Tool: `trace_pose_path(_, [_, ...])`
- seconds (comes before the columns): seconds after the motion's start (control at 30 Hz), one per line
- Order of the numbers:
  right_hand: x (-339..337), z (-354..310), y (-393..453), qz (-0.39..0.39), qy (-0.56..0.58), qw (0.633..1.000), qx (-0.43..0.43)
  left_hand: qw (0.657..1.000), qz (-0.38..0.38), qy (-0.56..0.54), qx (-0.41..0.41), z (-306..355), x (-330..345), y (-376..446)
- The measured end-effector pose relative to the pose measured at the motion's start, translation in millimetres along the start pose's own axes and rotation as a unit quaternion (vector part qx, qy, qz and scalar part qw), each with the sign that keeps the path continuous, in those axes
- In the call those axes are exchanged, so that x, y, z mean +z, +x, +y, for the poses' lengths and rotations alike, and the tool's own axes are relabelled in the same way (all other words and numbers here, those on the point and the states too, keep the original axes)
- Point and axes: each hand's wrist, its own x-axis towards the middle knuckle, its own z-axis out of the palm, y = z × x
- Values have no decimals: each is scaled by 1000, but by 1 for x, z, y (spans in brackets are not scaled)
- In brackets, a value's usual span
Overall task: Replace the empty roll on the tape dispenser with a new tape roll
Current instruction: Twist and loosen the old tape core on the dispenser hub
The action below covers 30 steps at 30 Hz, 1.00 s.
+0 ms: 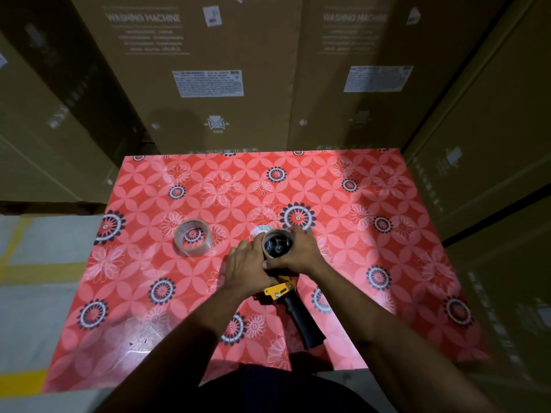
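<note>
Cardboard empty roll [277,245] on tape dispenser [293,305], both hands gripping

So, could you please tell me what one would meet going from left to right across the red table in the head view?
Clear tape roll → left hand → empty brown cardboard roll on the dispenser → right hand.

Single head-worn wide-angle view; looks forward and steeply down from above the near edge of the red flower-patterned bench [372,263]; both forearms enter from the bottom edge, hands near frame centre at arm's reach; brown cardboard cartons [208,55] fill the far side, bowed by the lens; grey floor with yellow lines [35,257] at left.
</note>
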Motion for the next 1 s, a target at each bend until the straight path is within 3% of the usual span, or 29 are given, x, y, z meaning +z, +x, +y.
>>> trace_pose_path(0.1, [-2, 2, 5, 14, -11, 1000, -12, 1000, -2, 1, 2, -1, -2, -1])
trace_pose_path(0.33, [-19, 5, 9, -68, -35, 992, -96, 998, -16, 54, 3, -8, 6, 7])
trace_pose_path(0.4, [-15, 3, 11, -80, -56, 991, -89, 999, -18, 47, 3, -9, 8, 8])
trace_pose_path(0.5, [-8, 2, 13, -36, -56, 997, -42, 999, -11, 36, 11, -11, 10, 8])
trace_pose_path(0.7, [-19, 2, 13, -44, -12, 996, -80, 999, -20, 37, 4, -14, 10, 9])
trace_pose_path(0.83, [-8, 4, 7, -64, -13, 997, -52, 999, -13, 29, 8, -12, 9, 9])
trace_pose_path(1.0, [-5, 2, 8, -27, -45, 997, -56, 999, -42, 13, -19, -11, 8, 7])
